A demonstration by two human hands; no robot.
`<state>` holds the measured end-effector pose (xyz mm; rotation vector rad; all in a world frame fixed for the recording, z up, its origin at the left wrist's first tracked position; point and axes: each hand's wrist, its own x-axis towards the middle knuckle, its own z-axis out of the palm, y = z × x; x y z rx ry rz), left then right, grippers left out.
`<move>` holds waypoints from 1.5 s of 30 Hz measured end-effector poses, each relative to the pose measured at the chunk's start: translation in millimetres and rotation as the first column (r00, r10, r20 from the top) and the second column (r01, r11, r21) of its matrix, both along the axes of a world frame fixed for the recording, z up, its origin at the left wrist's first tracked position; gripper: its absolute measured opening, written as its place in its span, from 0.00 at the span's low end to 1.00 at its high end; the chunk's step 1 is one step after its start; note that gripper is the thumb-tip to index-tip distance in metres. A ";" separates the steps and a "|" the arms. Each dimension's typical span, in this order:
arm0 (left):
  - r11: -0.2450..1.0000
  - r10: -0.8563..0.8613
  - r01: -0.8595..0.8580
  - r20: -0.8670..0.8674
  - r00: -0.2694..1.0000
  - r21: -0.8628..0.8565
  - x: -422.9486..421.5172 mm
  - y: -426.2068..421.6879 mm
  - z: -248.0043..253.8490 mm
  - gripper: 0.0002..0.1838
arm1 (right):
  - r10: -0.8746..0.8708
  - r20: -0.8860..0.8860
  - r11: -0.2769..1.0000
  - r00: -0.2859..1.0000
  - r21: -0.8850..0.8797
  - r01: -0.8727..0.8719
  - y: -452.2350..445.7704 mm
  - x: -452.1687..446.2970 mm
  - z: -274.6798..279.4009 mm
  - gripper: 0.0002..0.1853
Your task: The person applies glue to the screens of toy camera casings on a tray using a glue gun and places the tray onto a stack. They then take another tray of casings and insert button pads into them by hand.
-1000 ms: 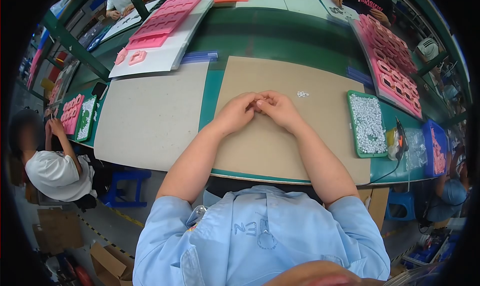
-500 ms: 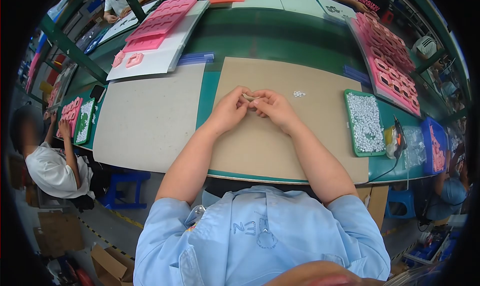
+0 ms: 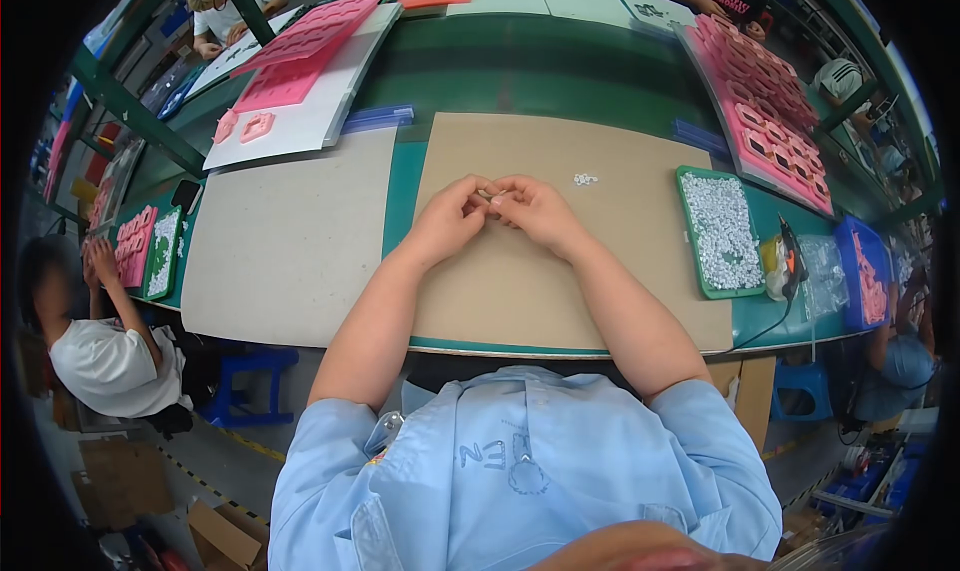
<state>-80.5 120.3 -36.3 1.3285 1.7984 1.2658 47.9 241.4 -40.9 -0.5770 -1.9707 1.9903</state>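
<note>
My left hand [image 3: 450, 219] and my right hand [image 3: 540, 214] meet over a brown cardboard sheet [image 3: 560, 301]. Fingertips of both are pinched together around something small, mostly covered by the fingers, so its kind cannot be made out. Just beyond my right hand lies a little cluster of small white pieces [image 3: 585, 180] on the cardboard. Farther right, a green tray [image 3: 737, 293] is filled with many similar white pieces.
Right of the tray are a corded orange-and-black tool [image 3: 792, 259] and a blue bin [image 3: 850, 306] of pink parts. Pink frames [image 3: 775, 151] lie on a board at back right; pink trays [image 3: 300, 76] sit at back left. A co-worker [image 3: 110, 361] works at left.
The whole view has shifted slightly. My hands stay together, their fingers a little closer around the small thing. The co-worker at left has brought both hands together.
</note>
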 end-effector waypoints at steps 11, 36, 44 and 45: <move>1.000 -0.011 0.011 -0.042 0.999 0.020 0.0 1.3 -6.9 0.12 | -0.004 0.005 0.993 1.000 0.120 0.004 1.9 -2.9 -11.8 0.13; 0.997 0.078 -0.078 -0.058 0.995 0.015 0.9 1.8 -5.3 0.10 | 0.078 -0.029 0.984 0.997 -0.159 -0.082 4.9 4.1 2.7 0.17; 0.996 0.060 -0.056 -0.061 0.996 0.064 3.7 0.6 -1.6 0.08 | 0.079 0.009 0.988 0.997 -0.131 -0.077 5.3 3.7 0.7 0.18; 0.997 0.061 -0.058 -0.067 0.996 0.054 4.5 0.2 -0.5 0.08 | 0.082 0.009 0.988 0.997 -0.130 -0.080 5.2 3.7 0.5 0.18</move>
